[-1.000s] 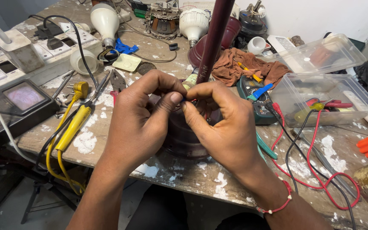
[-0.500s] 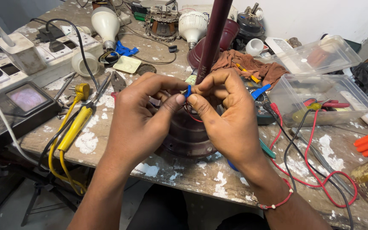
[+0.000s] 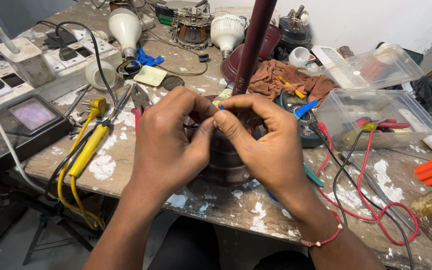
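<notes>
My left hand (image 3: 168,137) and my right hand (image 3: 266,142) meet over a dark maroon round motor housing (image 3: 223,167) that sits on the paint-spattered workbench (image 3: 236,205). Both hands pinch a thin blue wire (image 3: 221,107) between thumbs and forefingers at the top of the housing. A maroon rod (image 3: 253,42) rises from the housing, just behind my fingers. Most of the housing is hidden under my hands.
Yellow-handled tool with cord (image 3: 88,147) and pliers (image 3: 138,97) lie to the left beside a small meter (image 3: 28,117) and power strip (image 3: 51,62). Bulbs (image 3: 125,27), a brown rag (image 3: 281,82), a multimeter with red and black leads (image 3: 356,185) and clear plastic boxes (image 3: 376,117) stand behind and to the right.
My hands have risen slightly and drawn closer together at the fingertips. The blue wire end now shows between my thumbs, where a second ago it was hidden.
</notes>
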Demonstrator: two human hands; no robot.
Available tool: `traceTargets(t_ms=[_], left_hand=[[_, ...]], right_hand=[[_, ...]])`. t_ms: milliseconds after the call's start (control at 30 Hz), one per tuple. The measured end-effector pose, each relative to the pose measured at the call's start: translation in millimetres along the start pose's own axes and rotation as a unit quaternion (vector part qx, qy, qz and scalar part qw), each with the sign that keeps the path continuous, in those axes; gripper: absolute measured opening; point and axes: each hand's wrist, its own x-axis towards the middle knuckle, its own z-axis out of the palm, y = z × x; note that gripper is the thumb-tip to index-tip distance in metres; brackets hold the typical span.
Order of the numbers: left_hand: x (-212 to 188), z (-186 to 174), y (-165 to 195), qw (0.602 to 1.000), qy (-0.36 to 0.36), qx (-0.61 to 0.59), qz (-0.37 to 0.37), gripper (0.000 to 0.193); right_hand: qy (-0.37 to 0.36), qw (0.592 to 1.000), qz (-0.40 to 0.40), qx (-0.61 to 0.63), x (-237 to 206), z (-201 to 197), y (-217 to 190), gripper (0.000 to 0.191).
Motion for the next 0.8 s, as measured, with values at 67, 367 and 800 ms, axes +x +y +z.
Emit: traceTargets(t_ms=[67, 367, 800], left_hand=[[-1.5, 0.8, -0.5, 0.999, -0.011, 0.006, 0.029, 0.014], [-4.0, 8.0, 0.6, 0.999, -0.01, 0.015, -0.038, 0.013], [-0.7, -2.3, 8.7, 0.999, -0.018, -0.004, -0.051, 0.021]], right_hand=[[0.007, 0.999, -0.027, -0.015, -0.8, 1.4, -1.2, 0.021], [-0.017, 0.997, 0.035, 0.072, 2.1, -6.4, 3.3, 0.015], [-0.042, 0.996, 0.052, 0.059, 9.6, -19.7, 6.7, 0.012]])
